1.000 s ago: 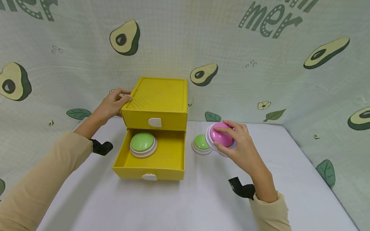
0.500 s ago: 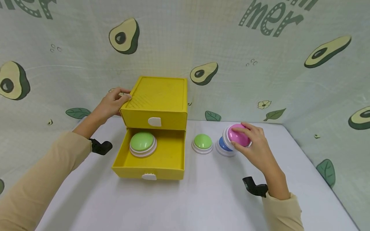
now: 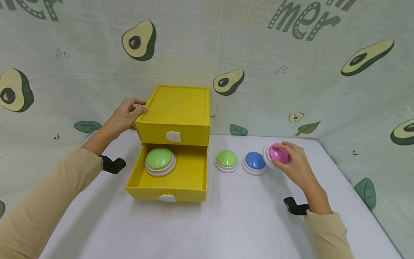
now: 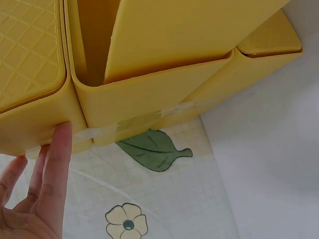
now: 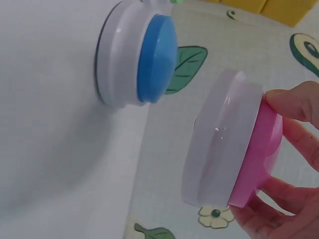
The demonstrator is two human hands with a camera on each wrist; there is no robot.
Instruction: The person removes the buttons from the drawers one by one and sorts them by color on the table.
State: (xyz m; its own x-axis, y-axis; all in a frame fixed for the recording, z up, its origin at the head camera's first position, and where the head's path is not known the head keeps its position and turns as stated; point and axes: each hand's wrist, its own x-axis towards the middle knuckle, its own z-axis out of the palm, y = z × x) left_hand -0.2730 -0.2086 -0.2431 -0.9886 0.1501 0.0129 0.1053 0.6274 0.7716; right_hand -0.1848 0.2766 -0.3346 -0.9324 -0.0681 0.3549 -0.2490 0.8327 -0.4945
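Observation:
My right hand [image 3: 295, 163] pinches a pink push button [image 3: 279, 153] with a white base. In the right wrist view the button [image 5: 239, 144] is held tilted, its base apart from the table. Just left of it on the table sits a blue push button [image 3: 254, 160], and beyond that a small green push button [image 3: 227, 158]. My left hand [image 3: 124, 117] rests on the upper left side of the yellow drawer box [image 3: 181, 108]; in the left wrist view its fingers [image 4: 56, 169] lie extended against the box wall. A larger green push button [image 3: 159, 159] sits in the pulled-out lower drawer [image 3: 189, 172].
The upper drawer [image 3: 194, 135] is closed. A white table [image 3: 210, 230] carries everything, with a cloth [image 3: 181, 46] printed with avocados hanging behind and at the sides. A black strap mount [image 3: 113, 165] sits at the left wrist.
My right hand has carried the pink push button rightward and a little lower, past the blue one, which is now uncovered. The left hand stays in place.

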